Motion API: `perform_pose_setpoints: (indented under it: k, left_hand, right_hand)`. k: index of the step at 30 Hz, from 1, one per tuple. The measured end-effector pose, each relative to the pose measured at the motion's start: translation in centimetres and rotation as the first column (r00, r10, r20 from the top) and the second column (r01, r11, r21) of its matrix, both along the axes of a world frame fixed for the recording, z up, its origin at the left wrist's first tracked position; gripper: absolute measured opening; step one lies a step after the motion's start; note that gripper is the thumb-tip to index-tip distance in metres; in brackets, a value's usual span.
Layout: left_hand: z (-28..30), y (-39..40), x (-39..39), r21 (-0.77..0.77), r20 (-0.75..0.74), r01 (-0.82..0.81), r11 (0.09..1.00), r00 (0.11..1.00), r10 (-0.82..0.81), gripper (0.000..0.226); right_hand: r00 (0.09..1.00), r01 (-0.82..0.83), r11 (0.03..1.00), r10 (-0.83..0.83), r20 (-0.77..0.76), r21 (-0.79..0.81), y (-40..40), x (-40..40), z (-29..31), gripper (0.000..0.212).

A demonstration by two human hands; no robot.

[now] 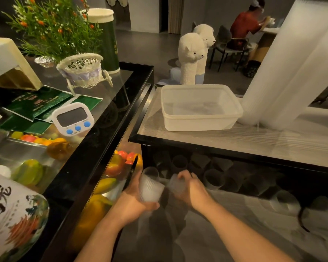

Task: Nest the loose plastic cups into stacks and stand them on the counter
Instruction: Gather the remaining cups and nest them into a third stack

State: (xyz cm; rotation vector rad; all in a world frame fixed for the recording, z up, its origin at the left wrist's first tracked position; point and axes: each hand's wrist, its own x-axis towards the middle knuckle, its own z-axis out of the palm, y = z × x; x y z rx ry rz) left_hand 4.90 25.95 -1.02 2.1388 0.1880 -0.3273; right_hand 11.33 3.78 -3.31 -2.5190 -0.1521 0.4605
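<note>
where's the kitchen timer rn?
Head view, left side: the white timer stands on the dark glass counter, in front of the wicker basket and beside the green leaflets.

Two bare forearms reach in from the lower edge, with no sleeves covering them up to the frame's border. The left hand (133, 202) and right hand (190, 190) wear no gloves, and no rings, watch or bracelet show at either wrist.
</note>
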Motion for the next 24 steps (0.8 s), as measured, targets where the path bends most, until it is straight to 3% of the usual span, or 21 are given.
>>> perform_pose_setpoints:
  k: [2, 5, 9, 12, 16, 21, 23, 24]
  left_hand:
    - [0.0, -0.1, -0.1, 0.039, -0.022, 0.033, 0.999, 0.999, -0.032, 0.129]
    - [0.1, -0.1, -0.1, 0.051, -0.053, 0.078, 0.996, 0.996, -0.075, 0.131]
    - [0.7, -0.2, -0.2, 0.005, -0.058, 0.114, 0.994, 0.992, -0.113, 0.130]
    - [0.9, -0.3, -0.2, -0.045, -0.036, 0.129, 0.991, 0.991, -0.130, 0.127]
    - [1.4, -0.6, -0.4, -0.068, 0.037, 0.147, 0.987, 0.989, -0.145, 0.124]
    - [1.6, -0.7, -0.6, -0.051, 0.071, 0.146, 0.988, 0.987, -0.142, 0.123]
    - [1.6, -0.6, -0.5, -0.020, 0.071, 0.128, 0.992, 0.989, -0.127, 0.122]
    - [1.6, -0.5, -0.4, -0.003, 0.077, 0.111, 0.994, 0.991, -0.111, 0.120]
  right_hand:
    - [0.995, 0.067, 0.992, -0.074, 0.072, 0.103, -1.3, -0.6, 1.4, 0.045]
    - [0.973, 0.175, 0.916, -0.217, 0.080, 0.361, -2.4, -0.9, 3.7, 0.014]
    - [0.961, 0.272, 0.793, -0.249, -0.117, 0.546, -1.4, -0.6, 6.1, 0.025]
    - [0.955, 0.272, 0.830, -0.170, -0.245, 0.487, 0.0, 0.1, 6.5, 0.031]
    - [0.932, 0.119, 0.943, 0.002, -0.363, 0.310, 1.4, 0.3, 6.6, 0.035]
    - [0.922, -0.036, 0.994, 0.074, -0.381, 0.104, 3.2, 0.9, 5.6, 0.037]
    - [0.914, -0.030, 0.993, 0.072, -0.400, 0.110, 3.6, 1.4, 4.8, 0.055]
    - [0.893, 0.054, 0.982, 0.034, -0.449, 0.182, 3.8, 2.0, 4.3, 0.061]
